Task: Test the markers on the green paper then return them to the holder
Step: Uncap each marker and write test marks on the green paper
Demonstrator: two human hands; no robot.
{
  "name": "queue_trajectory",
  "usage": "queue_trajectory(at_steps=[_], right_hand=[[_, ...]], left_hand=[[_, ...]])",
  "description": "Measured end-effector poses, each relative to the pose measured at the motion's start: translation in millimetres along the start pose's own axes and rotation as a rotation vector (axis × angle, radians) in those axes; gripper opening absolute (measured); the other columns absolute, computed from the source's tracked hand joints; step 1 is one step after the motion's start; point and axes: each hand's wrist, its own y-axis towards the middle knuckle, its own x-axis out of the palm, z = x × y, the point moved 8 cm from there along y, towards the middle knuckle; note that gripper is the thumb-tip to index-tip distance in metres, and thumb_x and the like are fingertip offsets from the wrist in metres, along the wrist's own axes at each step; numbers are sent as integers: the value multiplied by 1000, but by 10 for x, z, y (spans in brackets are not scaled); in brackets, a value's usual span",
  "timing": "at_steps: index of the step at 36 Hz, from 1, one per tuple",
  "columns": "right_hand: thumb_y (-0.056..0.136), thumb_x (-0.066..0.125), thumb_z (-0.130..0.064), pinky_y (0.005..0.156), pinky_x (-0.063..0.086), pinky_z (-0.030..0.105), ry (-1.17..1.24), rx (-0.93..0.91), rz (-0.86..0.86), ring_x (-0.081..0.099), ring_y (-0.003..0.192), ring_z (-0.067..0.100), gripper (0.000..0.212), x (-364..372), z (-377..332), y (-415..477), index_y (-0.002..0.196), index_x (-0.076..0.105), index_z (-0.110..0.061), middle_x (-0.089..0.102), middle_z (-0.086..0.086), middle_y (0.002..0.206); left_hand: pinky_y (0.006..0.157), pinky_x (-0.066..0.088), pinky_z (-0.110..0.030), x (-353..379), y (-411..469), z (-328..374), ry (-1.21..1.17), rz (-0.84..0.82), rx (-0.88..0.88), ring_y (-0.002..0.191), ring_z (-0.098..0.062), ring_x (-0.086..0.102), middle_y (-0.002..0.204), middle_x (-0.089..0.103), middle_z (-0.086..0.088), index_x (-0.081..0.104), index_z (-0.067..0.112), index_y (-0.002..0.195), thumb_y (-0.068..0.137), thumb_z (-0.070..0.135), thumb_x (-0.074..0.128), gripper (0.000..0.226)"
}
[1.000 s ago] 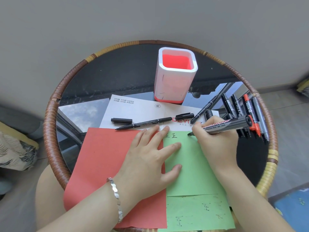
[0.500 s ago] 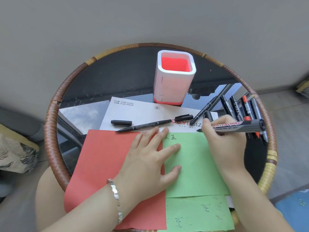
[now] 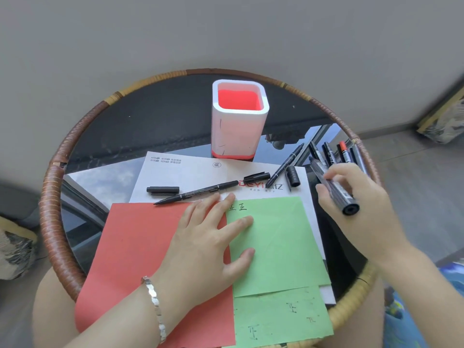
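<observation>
My table (image 3: pixel 54 204) carries everything, and I place it all by the holder (image 3: pixel 239 121) at its far side. Nearer me than the holder lies the green paper (image 3: pixel 278 244), pinned flat under my left hand (image 3: pixel 208 237), fingers spread, grasping nothing. Two characters (image 3: pixel 238 207) are already written near its far edge, so I judge some testing done. To the holder's right, my right hand (image 3: pixel 351 204) has its grip closed around a black marker (image 3: pixel 334 189), clear of the paper. More markers (image 3: pixel 334 154) lie loose beyond it. The holder shows only its red inside, no markers, so every return is left.
</observation>
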Motion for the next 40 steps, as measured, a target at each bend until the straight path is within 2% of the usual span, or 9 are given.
queue_trajectory(at_steps=[3, 7, 11, 17, 21, 25, 32, 36, 40], right_hand=[[79, 67, -10, 75, 43, 28, -218, -58, -40, 59, 87, 26, 22, 79, 91, 85, 101, 64, -11, 65, 9, 92], [59, 65, 20, 67, 48, 39, -498, -178, -58, 60, 77, 34, 50, 210, 167, 196, 102, 67, -6, 67, 15, 84], [55, 52, 28, 67, 40, 38, -586, -173, -73, 58, 79, 36, 63, 300, 249, 265, 106, 66, -5, 67, 16, 84], [74, 46, 18, 80, 45, 43, -467, -100, -22, 59, 90, 35, 50, 183, 260, 361, 114, 63, -8, 70, 15, 96], [85, 49, -1, 72, 43, 33, -408, 35, 21, 56, 87, 29, 30, -47, 371, 481, 108, 65, -12, 70, 12, 94], [88, 50, -13, 65, 35, 27, -464, 161, -127, 49, 81, 20, 27, 12, 517, 546, 111, 62, -18, 68, 3, 97], [88, 54, -22, 63, 43, 28, -542, 247, -235, 56, 82, 21, 29, 169, 543, 589, 117, 54, -18, 66, 4, 94], [86, 57, -17, 74, 40, 25, -282, 341, -181, 53, 83, 15, 37, 127, 527, 572, 122, 55, -12, 66, 2, 89], [84, 60, -17, 76, 39, 22, 42, 366, -58, 55, 74, 10, 27, -40, 337, 480, 111, 64, -13, 62, -9, 71]], left_hand=[[102, 23, -39, 7, 1, 4, -19, 0, 4, 123, -26, 41, 131, 55, -6, 63, 34, 110, 74, 53, 46, 44], [102, 21, -37, 3, -5, -2, -35, 10, 11, 122, -24, 37, 131, 54, -6, 63, 34, 110, 74, 53, 46, 44], [102, 23, -39, -7, -2, 2, -47, 20, 16, 121, -23, 37, 130, 55, -6, 64, 33, 109, 74, 52, 47, 44], [102, 21, -38, -1, -9, -5, -45, 9, 13, 122, -22, 35, 131, 55, -5, 64, 34, 110, 74, 53, 46, 44], [102, 21, -39, 7, -12, -13, -46, 6, 15, 123, -22, 35, 131, 55, -5, 63, 35, 110, 74, 54, 46, 44], [102, 21, -39, 15, -12, -14, -40, -1, 14, 122, -22, 35, 130, 55, -6, 63, 35, 110, 74, 54, 45, 44], [102, 22, -39, 9, -10, -11, -40, 9, 18, 122, -22, 36, 130, 55, -5, 63, 35, 109, 74, 55, 45, 44], [102, 22, -40, 10, -14, -8, -42, 9, 14, 122, -22, 36, 131, 55, -5, 63, 36, 110, 74, 55, 46, 44], [101, 23, -40, 8, -12, -9, -44, 14, 16, 122, -23, 37, 131, 55, -5, 63, 35, 110, 74, 54, 46, 43]])
